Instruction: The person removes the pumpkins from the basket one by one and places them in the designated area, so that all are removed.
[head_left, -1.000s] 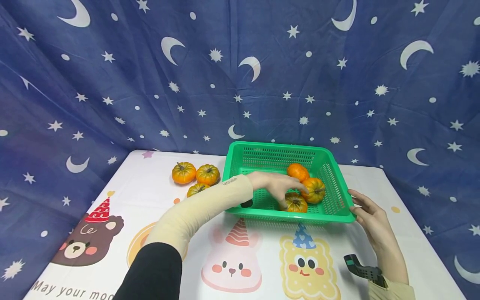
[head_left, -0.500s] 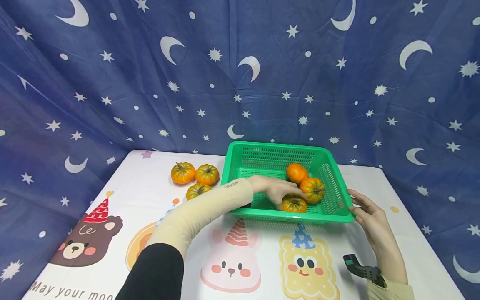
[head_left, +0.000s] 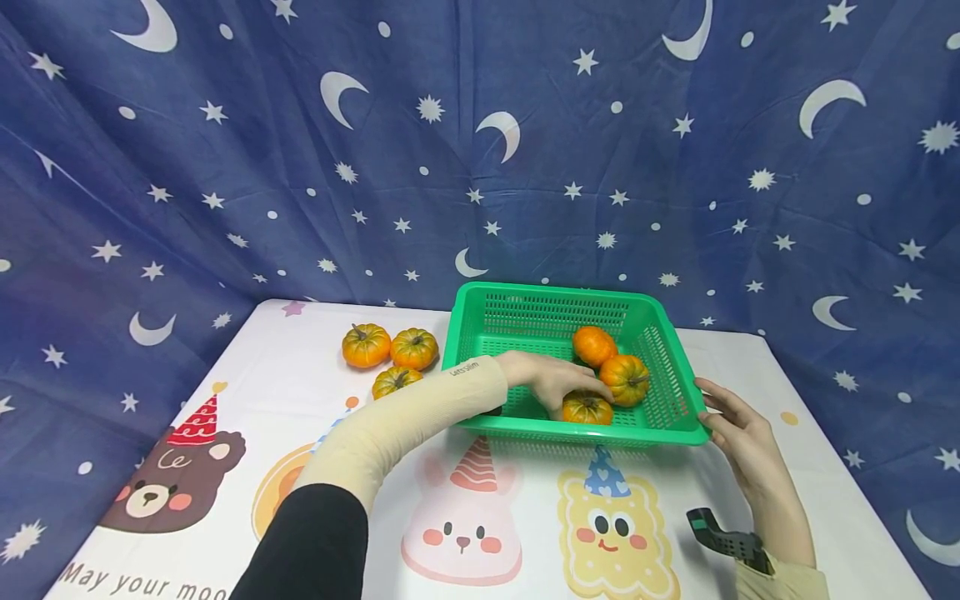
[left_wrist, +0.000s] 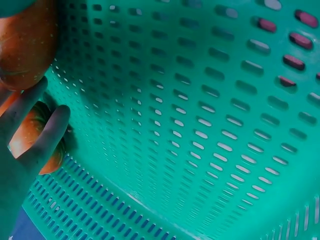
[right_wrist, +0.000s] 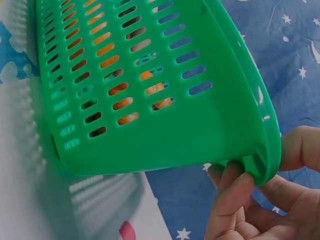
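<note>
Small lettering (head_left: 464, 368), apparently "LetsSlim", runs across the end of the cream sleeve (head_left: 412, 417) near the centre of the head view. Larger printed words (head_left: 142, 582), "May your moo", lie at the lower left of the white tablecloth (head_left: 300, 367); the dark sleeve (head_left: 303, 550) hides whatever follows.

The left hand (head_left: 553, 383) reaches into the green basket (head_left: 570, 432), right of centre, its thumb and fingers curled round the front pumpkin (head_left: 587, 411), which sits just inside the near wall. Beside it in the basket are the ribbed pumpkin (head_left: 626, 381) and, farther back, the smooth orange pumpkin (head_left: 595, 346). The right hand (head_left: 750, 437), at the right of the frame, pinches the basket's rim at the near right corner; the right wrist view shows thumb and fingers on either side of the lip.

Three more pumpkins (head_left: 366, 346) stand clustered on the tablecloth, left of centre.

Compared with one second ago, the left hand is lower and closer round the front pumpkin, where its fingers were spread above. The basket, the right hand's hold and the cluster look unchanged.
</note>
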